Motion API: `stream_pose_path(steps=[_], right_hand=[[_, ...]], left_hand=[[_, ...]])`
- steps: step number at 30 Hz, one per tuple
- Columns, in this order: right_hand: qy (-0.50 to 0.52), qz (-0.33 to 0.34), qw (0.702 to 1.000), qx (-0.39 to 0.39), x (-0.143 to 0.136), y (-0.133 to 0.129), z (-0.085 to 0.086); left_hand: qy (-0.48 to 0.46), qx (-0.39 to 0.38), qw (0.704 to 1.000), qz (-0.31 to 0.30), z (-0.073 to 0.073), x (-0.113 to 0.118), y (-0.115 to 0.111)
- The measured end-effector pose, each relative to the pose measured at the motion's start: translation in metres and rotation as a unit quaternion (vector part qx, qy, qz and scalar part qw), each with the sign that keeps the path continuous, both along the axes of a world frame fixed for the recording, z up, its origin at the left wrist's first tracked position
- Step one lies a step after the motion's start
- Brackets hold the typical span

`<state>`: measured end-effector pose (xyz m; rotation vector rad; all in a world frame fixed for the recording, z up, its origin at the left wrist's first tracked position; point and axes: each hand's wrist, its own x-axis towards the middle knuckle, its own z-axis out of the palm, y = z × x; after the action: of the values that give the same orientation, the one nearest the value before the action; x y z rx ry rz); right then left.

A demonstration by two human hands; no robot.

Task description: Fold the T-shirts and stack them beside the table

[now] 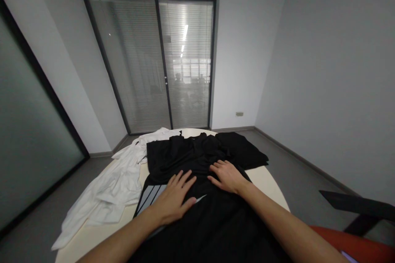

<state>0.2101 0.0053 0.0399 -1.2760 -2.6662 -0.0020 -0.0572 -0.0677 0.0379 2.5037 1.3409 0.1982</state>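
Observation:
A black T-shirt [212, 218] with a grey striped print on its left part lies spread over the round table. My left hand [174, 197] rests on it with the fingers spread, partly over the print. Farther right, my right hand [226, 176] lies flat on the same black cloth, its fingers apart. Neither hand grips anything. Beyond the hands the shirt's upper part is rumpled, with its neckline towards the table's far edge. The near end of the cloth runs out of the picture.
White garments [114, 189] lie along the left side of the cream table [274, 187], overhanging its edge. A dark folded cloth [242, 150] sits at the far right. An orange chair [348, 240] with a black armrest [354, 205] stands at right. Glass doors [148, 65] are behind.

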Motion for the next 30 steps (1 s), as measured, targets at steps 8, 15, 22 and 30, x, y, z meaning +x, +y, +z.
stream_pose_path(steps=[8,15,22,30], right_hand=[[0.009,0.029,0.998,-0.061,0.006,-0.001,-0.010],[-0.010,-0.020,0.999,-0.024,-0.021,0.018,0.015],[0.003,-0.182,0.983,0.000,-0.032,0.070,0.014],[0.029,-0.327,0.944,0.039,-0.009,0.116,0.027]], left_hand=[[0.072,-0.031,0.996,0.032,-0.004,0.004,-0.014],[0.082,0.100,0.968,0.215,0.027,0.007,0.041],[0.082,0.152,0.919,0.354,0.022,-0.043,0.122],[0.094,0.149,0.921,0.349,0.020,-0.076,0.171]])
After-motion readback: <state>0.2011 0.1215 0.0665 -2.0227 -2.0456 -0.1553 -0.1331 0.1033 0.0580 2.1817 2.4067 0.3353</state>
